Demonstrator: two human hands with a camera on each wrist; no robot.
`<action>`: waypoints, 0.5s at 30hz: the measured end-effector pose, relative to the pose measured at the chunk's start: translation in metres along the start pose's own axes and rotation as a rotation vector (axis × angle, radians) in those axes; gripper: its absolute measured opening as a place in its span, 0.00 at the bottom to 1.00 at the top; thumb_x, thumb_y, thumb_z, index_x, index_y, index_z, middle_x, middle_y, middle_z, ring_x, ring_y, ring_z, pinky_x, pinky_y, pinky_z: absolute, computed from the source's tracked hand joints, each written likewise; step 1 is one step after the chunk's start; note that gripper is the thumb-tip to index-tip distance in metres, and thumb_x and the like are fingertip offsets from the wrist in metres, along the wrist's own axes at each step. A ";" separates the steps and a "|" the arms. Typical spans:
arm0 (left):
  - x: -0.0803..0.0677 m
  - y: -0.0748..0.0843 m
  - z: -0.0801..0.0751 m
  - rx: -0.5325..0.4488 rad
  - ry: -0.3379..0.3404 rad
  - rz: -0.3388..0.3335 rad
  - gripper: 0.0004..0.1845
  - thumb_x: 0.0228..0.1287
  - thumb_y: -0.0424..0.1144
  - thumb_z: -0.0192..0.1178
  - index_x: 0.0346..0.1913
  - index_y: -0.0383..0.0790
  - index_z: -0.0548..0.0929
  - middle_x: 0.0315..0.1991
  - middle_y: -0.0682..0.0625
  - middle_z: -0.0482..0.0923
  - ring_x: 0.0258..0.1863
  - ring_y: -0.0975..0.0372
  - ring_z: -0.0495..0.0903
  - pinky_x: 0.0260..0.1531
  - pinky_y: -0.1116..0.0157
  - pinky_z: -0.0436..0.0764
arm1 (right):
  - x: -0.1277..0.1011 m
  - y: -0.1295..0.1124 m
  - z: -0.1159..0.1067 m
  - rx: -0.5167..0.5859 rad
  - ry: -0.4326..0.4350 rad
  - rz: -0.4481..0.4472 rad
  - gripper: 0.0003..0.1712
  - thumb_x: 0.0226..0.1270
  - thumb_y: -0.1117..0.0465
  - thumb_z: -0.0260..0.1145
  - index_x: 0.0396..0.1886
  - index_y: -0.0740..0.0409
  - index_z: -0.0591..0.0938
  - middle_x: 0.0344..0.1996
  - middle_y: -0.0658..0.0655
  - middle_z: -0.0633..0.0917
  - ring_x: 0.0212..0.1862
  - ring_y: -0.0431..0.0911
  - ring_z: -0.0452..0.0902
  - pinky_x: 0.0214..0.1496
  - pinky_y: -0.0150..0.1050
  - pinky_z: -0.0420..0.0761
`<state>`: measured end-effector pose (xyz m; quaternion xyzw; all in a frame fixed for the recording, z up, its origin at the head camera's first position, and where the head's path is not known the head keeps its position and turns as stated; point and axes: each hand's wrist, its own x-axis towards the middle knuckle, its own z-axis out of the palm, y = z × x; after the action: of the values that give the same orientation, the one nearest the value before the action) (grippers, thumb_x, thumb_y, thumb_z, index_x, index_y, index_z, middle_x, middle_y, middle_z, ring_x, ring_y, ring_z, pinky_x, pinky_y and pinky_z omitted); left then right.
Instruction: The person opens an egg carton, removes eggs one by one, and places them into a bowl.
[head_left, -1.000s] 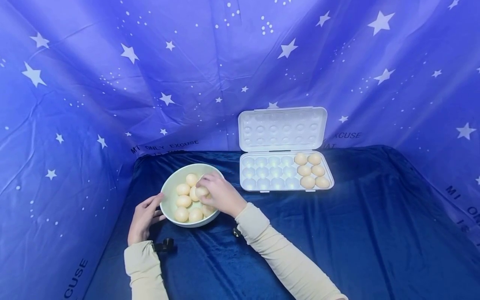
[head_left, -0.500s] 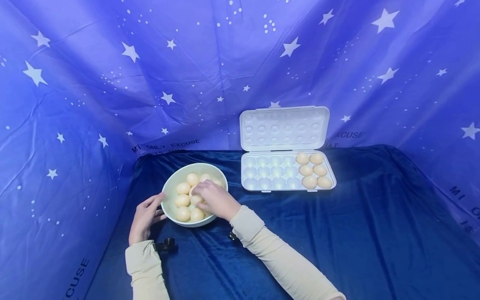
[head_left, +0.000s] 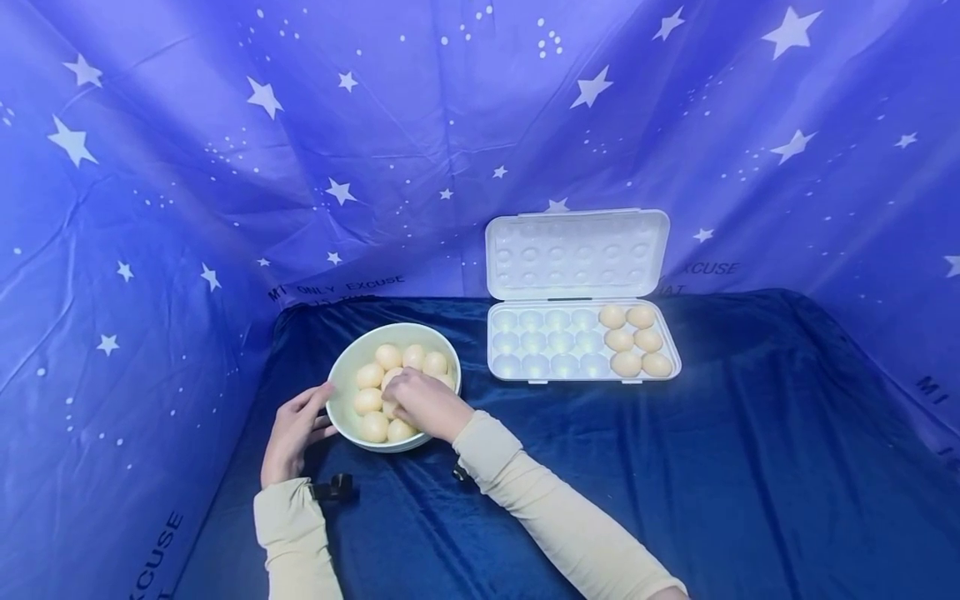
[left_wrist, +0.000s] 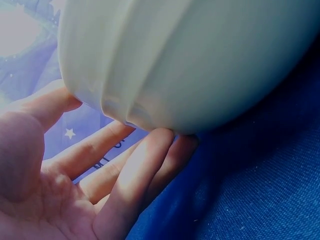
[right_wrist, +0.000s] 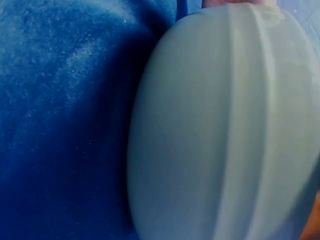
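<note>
A pale, light-green bowl (head_left: pixel 347 422) full of pale yellow eggs (head_left: pixel 368 376) stands on the left, slightly tilted. At its left side my left hand (head_left: pixel 294 429) holds it, thumb at the rim and fingers against the outer wall below. In the left wrist view, those fingers (left_wrist: pixel 129 182) touch the ridged wall. My right hand (head_left: pixel 429 402) reaches over the near right rim into the bowl, its bent fingers around an egg (head_left: pixel 389 409) in the middle; fingertips are partly hidden. The right wrist view has only the bowl's outer wall (right_wrist: pixel 195 130) large in front.
To the right, a white egg box (head_left: pixel 543 379) lies with its lid (head_left: pixel 577 254) raised against the curtain. Several eggs (head_left: pixel 618 339) fill its right two columns; the other hollows hold none. Dark blue cloth (head_left: pixel 675 467) covers the table, and starry curtains (head_left: pixel 450 100) hang around.
My right hand has shifted left and lower within the bowl, off the egg it was touching, uncovering eggs on the far right. My left hand stays at the rim.
</note>
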<state>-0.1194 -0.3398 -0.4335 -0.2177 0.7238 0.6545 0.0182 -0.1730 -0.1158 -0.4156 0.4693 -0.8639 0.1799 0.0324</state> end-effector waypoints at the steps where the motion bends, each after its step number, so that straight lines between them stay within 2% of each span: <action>1: 0.000 0.000 0.001 0.000 0.000 0.002 0.35 0.68 0.56 0.61 0.65 0.30 0.73 0.43 0.57 0.80 0.31 0.68 0.86 0.35 0.70 0.88 | 0.000 0.000 -0.001 0.004 -0.009 0.014 0.10 0.62 0.69 0.65 0.26 0.50 0.84 0.27 0.44 0.81 0.37 0.40 0.73 0.44 0.29 0.74; 6: 0.000 0.001 0.002 0.010 0.000 0.003 0.35 0.69 0.56 0.61 0.65 0.30 0.72 0.43 0.56 0.80 0.31 0.68 0.86 0.35 0.70 0.88 | -0.001 0.000 -0.003 0.036 -0.038 0.054 0.11 0.63 0.70 0.63 0.25 0.52 0.84 0.27 0.45 0.79 0.36 0.41 0.73 0.36 0.28 0.72; 11: 0.000 0.001 0.002 0.005 -0.003 -0.002 0.35 0.69 0.56 0.61 0.66 0.30 0.72 0.42 0.57 0.80 0.31 0.68 0.86 0.35 0.70 0.88 | -0.004 0.000 -0.006 0.005 -0.015 0.038 0.08 0.65 0.68 0.63 0.30 0.51 0.84 0.34 0.45 0.83 0.41 0.41 0.76 0.42 0.29 0.76; 15: -0.001 0.000 0.001 -0.006 -0.005 -0.005 0.36 0.68 0.56 0.61 0.66 0.30 0.71 0.40 0.58 0.81 0.31 0.68 0.86 0.36 0.69 0.88 | -0.008 0.003 -0.010 -0.010 0.036 0.015 0.08 0.64 0.68 0.63 0.32 0.51 0.84 0.32 0.45 0.83 0.39 0.42 0.75 0.41 0.29 0.76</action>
<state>-0.1191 -0.3390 -0.4330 -0.2178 0.7213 0.6572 0.0212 -0.1716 -0.1044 -0.4093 0.4594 -0.8675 0.1843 0.0488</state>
